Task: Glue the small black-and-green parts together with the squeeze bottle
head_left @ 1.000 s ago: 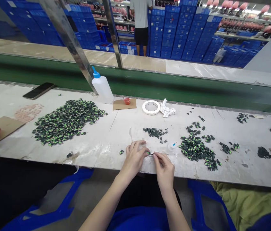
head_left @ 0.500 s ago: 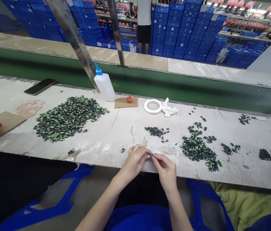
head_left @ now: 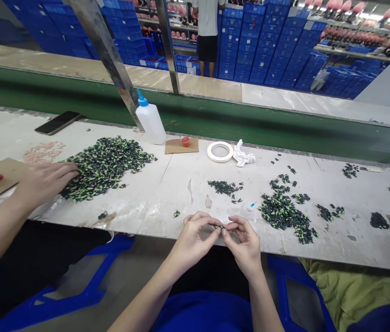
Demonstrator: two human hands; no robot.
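Note:
My left hand (head_left: 195,237) and my right hand (head_left: 245,244) meet at the table's front edge, fingertips pinched on one small dark piece (head_left: 220,227) between them. Just beyond them lies a small pile of dark pieces (head_left: 223,187). A larger pile of black and green pieces (head_left: 285,212) is right of my right hand, with a small blue-tipped bottle (head_left: 250,206) between. One black and green piece (head_left: 176,214) rests left of my left hand.
Another person's hand (head_left: 47,180) touches the big black and green pile (head_left: 108,161) at left. Along the back stand a white bottle (head_left: 151,122), cardboard (head_left: 170,147) with a red cap, a tape roll (head_left: 220,151) and crumpled tissue (head_left: 243,156).
Another person's hand has come in from the left onto the big pile. My fingers have shifted around the small piece, and my right hand's fingers have lifted and spread a little.

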